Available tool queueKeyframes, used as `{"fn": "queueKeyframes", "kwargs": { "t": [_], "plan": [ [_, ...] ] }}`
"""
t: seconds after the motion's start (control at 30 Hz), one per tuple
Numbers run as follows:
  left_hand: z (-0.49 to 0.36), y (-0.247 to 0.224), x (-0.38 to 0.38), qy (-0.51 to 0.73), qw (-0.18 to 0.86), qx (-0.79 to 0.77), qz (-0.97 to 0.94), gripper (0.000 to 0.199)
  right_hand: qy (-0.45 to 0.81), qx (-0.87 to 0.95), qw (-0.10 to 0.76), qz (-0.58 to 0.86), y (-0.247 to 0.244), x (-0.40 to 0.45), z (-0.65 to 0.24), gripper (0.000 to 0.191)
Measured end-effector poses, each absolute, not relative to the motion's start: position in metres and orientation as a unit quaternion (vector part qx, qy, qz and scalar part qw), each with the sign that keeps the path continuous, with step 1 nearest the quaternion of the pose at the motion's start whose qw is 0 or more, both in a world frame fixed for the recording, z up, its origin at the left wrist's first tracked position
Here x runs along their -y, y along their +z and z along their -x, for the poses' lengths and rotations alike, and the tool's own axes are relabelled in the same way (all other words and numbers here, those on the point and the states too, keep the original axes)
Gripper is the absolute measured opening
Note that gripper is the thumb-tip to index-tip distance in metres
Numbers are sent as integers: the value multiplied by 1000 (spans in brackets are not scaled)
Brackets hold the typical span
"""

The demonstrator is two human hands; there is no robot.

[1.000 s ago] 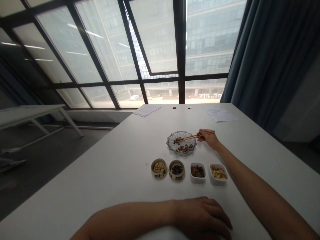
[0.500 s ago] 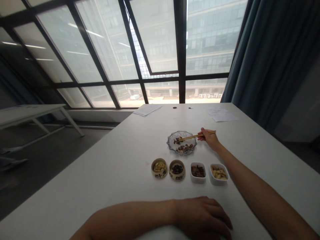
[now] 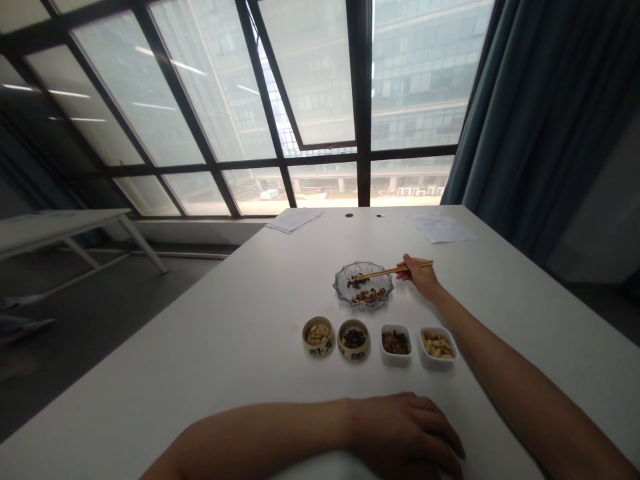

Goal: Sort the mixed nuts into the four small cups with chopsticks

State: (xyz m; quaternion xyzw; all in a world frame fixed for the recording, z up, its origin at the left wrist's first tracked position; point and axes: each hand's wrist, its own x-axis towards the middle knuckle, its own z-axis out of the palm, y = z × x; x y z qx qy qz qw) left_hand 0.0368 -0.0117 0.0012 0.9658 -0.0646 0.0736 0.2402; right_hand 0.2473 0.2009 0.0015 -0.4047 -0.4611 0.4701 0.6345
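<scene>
Wooden chopsticks (image 3: 385, 272) are held in my right hand (image 3: 416, 272), their tips among dark pieces (image 3: 358, 281) in a clear glass bowl (image 3: 339, 287). Brownish pieces (image 3: 373, 295) lie in the bowl's nearer part. My left hand (image 3: 413, 433) rests on the table near the front, fingers loosely bent and slightly apart, holding nothing visible. Between the hands stand a round dish (image 3: 319, 351) with pale pieces, a round dish (image 3: 354, 356) with dark pieces, a white square dish (image 3: 397, 360) with brown strips and another white dish (image 3: 438, 365) with yellowish pieces.
The white table (image 3: 240, 320) carries papers (image 3: 295, 220) at its back left and more papers (image 3: 443, 229) at the back right. Two small dark round spots show at the far edge. Another table (image 3: 100, 217) stands at the left; windows and a curtain (image 3: 530, 120) lie beyond.
The chopstick tips have moved slightly right among the dark pieces in the glass bowl. My left hand has stayed in place.
</scene>
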Motion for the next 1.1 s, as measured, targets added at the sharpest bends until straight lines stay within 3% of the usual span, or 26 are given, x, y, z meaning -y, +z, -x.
{"fn": "queueKeyframes", "kwargs": {
  "t": [0.37,0.67,1.1],
  "plan": [
    [-37,0,12,65,238,59,-967,49,448,489,628,408,6,-198,-242,66],
    [-36,-2,11,86,241,68,-964,47,447,511,614,403,5,-200,-249,61],
    [-35,-3,11,83,233,66,-967,47,443,482,652,383,6,-203,-257,60]
  ]
}}
